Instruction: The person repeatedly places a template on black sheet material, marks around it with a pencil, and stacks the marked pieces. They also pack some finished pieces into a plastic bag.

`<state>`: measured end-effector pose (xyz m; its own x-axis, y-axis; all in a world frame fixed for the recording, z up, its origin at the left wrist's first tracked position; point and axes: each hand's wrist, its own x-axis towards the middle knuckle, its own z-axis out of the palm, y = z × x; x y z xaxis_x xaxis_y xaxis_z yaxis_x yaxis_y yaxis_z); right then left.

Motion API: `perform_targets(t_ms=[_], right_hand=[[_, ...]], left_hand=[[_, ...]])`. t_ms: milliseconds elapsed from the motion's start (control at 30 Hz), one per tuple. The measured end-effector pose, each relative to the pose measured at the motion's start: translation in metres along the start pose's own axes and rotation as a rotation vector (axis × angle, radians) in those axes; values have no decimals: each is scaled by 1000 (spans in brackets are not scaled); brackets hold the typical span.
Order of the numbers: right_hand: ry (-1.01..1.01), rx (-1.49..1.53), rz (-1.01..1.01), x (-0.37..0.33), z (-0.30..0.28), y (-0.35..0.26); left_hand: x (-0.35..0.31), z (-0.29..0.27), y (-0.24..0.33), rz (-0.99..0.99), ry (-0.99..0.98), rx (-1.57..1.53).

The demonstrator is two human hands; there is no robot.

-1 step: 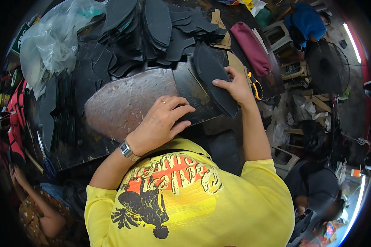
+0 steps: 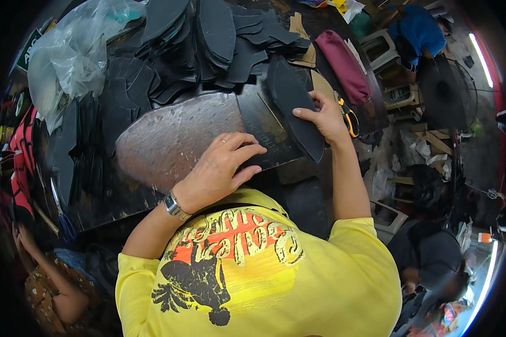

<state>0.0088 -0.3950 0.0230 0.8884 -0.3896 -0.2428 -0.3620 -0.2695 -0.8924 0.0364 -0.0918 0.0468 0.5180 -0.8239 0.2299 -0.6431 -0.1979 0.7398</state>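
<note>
A black, pointed-oval cut piece is held in my right hand, thumb on its face and fingers behind its right edge. It stands tilted over the right part of the dark table; whether it is one layer or several, I cannot tell. My left hand lies with thumb and fingers apart, holding nothing, at the near edge of a worn brown rounded slab. A thin yellowish strip lies between the slab and the black piece. Stacked black cut pieces of several shapes cover the far side.
Clear plastic bags lie at far left, above upright black pieces. Blue-handled scissors are at the left edge. A maroon pouch, brown card templates and orange-handled scissors lie right. Other people sit nearby; a fan stands right.
The black piece has turned slightly in my right hand, its face now tipped a little differently. My left hand stays where it was.
</note>
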Motion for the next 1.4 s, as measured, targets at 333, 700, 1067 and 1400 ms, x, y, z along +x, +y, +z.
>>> perform_targets(t_ms=[333, 700, 1067, 1400], right_hand=[[-262, 394, -310, -80, 68, -66], [152, -908, -769, -6, 74, -24], [158, -1001, -703, 23, 71, -17], [274, -448, -473, 35, -3, -29]], left_hand=[[-10, 21, 5, -258, 344, -870], [-58, -120, -41, -297, 10, -195], [-55, -139, -63, -371, -41, 230], [-69, -122, -68, -398, 174, 439]])
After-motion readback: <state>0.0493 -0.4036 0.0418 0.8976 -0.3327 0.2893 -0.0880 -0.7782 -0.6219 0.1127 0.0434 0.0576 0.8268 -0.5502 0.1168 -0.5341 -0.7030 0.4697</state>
